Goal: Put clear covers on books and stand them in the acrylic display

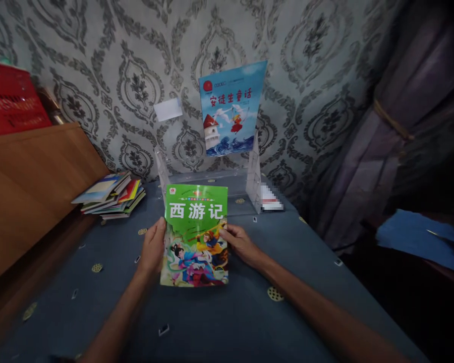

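Observation:
A green picture-covered book (196, 237) with large white characters is held upright above the dark blue tablecloth, its cover facing me. My left hand (153, 247) grips its left edge, the fingers mostly hidden behind it. On the other side, my right hand (242, 243) pinches the right edge, thumb on the cover. Just behind the book stands a clear plastic rack (254, 174) with two upright side panels, partly hidden by it. Above the rack, a blue book (232, 111) with red characters shows upright in front of the wall; what supports it I cannot tell.
A stack of books (111, 196) lies at the left beside a wooden cabinet (34, 186) with a red box (13, 98) on top. White papers (270, 199) lie right of the rack. A curtain (366, 136) and a blue cloth (419, 242) are at the right.

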### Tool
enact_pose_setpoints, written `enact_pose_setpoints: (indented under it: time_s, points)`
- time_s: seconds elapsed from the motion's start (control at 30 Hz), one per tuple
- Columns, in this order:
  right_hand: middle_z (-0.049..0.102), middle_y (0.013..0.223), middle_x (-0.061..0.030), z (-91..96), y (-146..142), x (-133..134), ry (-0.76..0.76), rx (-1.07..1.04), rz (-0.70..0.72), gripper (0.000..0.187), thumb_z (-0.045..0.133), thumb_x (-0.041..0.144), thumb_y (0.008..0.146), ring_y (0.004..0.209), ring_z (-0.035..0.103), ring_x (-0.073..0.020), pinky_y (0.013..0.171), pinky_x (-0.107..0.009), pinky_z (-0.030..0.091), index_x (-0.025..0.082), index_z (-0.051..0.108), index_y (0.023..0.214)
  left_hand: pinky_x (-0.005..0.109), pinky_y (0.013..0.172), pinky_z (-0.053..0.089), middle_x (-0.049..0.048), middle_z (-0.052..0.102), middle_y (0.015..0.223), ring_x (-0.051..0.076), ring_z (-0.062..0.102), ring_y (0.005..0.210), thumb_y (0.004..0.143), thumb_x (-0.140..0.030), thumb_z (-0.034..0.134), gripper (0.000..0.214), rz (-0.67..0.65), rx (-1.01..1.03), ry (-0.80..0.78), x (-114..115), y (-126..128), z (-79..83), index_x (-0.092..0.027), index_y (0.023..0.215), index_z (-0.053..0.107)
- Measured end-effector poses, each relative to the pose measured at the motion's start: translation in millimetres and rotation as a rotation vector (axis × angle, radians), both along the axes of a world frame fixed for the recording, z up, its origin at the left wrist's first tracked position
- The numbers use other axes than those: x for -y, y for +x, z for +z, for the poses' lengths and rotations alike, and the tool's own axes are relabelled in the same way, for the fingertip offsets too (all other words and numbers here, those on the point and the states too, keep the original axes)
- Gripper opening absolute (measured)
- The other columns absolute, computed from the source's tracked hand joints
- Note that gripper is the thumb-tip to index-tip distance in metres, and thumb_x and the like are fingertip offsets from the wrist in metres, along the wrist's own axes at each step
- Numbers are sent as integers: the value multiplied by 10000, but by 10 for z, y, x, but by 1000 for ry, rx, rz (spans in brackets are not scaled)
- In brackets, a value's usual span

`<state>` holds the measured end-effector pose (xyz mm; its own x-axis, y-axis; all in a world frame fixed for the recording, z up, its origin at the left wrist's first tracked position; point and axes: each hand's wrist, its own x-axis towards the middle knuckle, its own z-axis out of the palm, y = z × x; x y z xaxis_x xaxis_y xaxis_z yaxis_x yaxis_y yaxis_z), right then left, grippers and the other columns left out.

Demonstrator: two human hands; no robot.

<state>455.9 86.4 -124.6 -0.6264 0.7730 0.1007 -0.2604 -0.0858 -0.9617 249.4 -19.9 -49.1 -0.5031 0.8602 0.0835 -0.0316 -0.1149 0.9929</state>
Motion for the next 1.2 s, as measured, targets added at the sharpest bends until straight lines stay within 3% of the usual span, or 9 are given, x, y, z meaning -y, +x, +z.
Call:
enact_pose_setpoints:
  time_s: [0.07,0.2,0.4,0.5,0.63,0.77,0.87,1.07,1.2]
  points:
    - [687,673,-9,17,10,22,-44,7,6,557,741,716,731,551,600,-144,545,-263,486,174,727,855,322,662,563,35,700,705,229,697,725,759,-619,740,473,23,219,-89,-46,3,-194,-161,832,650]
    - [726,740,-28,30,-21,58,-126,-47,-39,530,759,693,722,663,681,-194,633,-299,535,188,706,874,368,653,604,59,721,675,254,733,687,818,-444,734,309,37,443,-277,-97,15,-501,-148,828,646]
    - [655,658,30,-148,-29,-49,-62,85,-150,461,761,591,742,550,610,-151,503,-250,456,203,656,969,285,615,581,-11,713,717,199,724,664,725,-420,815,392,35,326,-281,-118,-75,-725,-182,959,609]
    - [570,577,70,-277,-17,-128,5,182,-225,485,740,530,743,473,530,-129,427,-225,374,205,633,1086,266,564,549,-37,700,734,185,702,611,698,-405,819,561,-45,237,-326,-98,-135,-739,-213,1148,544]
    - [576,608,71,-372,-5,-174,101,294,-246,529,683,444,779,485,542,-132,423,-223,380,199,583,1237,250,509,498,-40,673,700,171,653,542,713,-434,802,636,-197,65,-340,-55,-231,-699,-202,1223,499]
    - [620,659,45,-386,10,-180,201,382,-255,537,638,408,823,540,593,-148,457,-233,415,185,556,1305,210,395,343,-91,526,509,135,533,427,708,-383,821,523,-241,-216,-312,-42,-333,-632,-197,1142,596]
    - [651,687,27,-383,36,-197,241,425,-245,534,622,402,841,583,626,-164,481,-242,435,180,551,1321,224,343,275,-91,515,471,134,494,359,694,-342,841,470,-263,-221,-325,-60,-365,-592,-211,1093,630]
    - [665,682,20,-375,97,-248,252,443,-245,566,626,405,844,580,627,-178,503,-267,469,173,545,1354,234,294,227,-73,580,483,130,452,269,662,-350,866,455,-314,-191,-366,-133,-344,-526,-224,1033,636]
    - [671,690,13,-363,113,-248,254,419,-242,526,638,402,839,620,650,-195,539,-286,498,194,566,1317,250,355,284,-72,567,479,145,469,312,679,-331,838,347,-317,-327,-356,-192,-340,-494,-239,932,620]
